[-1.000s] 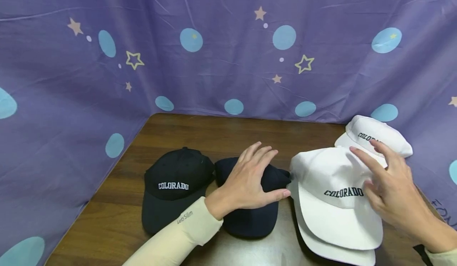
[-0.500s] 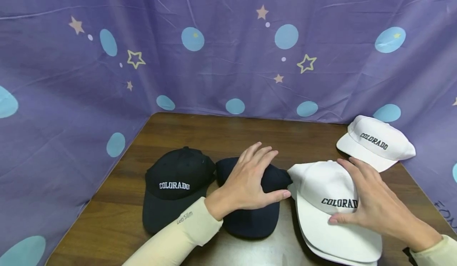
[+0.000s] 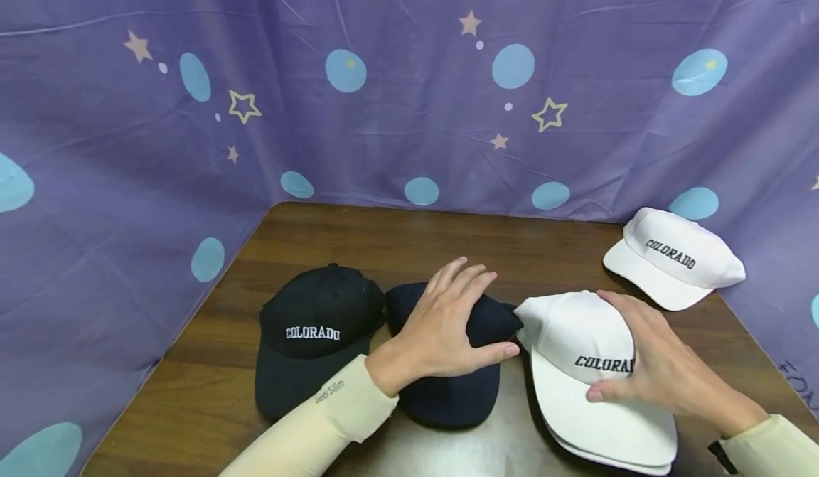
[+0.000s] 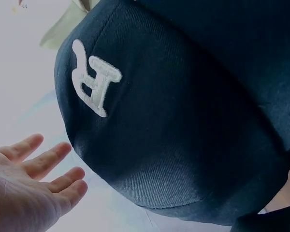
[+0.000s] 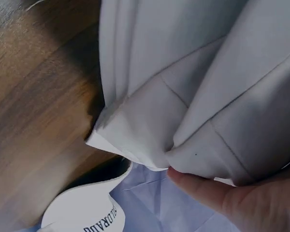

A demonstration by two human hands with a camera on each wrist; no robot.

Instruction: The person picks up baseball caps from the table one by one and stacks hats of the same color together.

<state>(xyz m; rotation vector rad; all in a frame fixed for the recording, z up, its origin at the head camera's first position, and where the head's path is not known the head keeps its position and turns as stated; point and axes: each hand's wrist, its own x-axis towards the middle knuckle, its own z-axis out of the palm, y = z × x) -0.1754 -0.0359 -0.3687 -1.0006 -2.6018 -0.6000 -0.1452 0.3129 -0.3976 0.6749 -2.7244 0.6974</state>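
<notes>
In the head view my left hand (image 3: 441, 324) hovers over a navy cap (image 3: 457, 399), fingers straight and spread, thumb pointing right. The left wrist view shows its extended fingers beside a dark cap crown (image 4: 150, 121) with white embroidery. My right hand (image 3: 659, 360) rests over the right side of a white cap (image 3: 579, 335) lettered COLORADO, thumb on its front near the brim, fingers on the crown. This cap sits nested on at least one other white cap, whose brim edge (image 3: 595, 452) peeks out below. In the right wrist view a fingertip touches the layered white fabric (image 5: 203, 162).
A black cap (image 3: 316, 331) with white COLORADO lettering stands at the left of the wooden table (image 3: 397, 232). Another white cap (image 3: 675, 253) sits at the back right corner. A purple patterned cloth (image 3: 409, 121) hangs behind the table and along its sides.
My right hand has come down from above the white cap onto its crown. The top white cap has settled lower and shifted slightly left. My left hand has stayed nearly still.
</notes>
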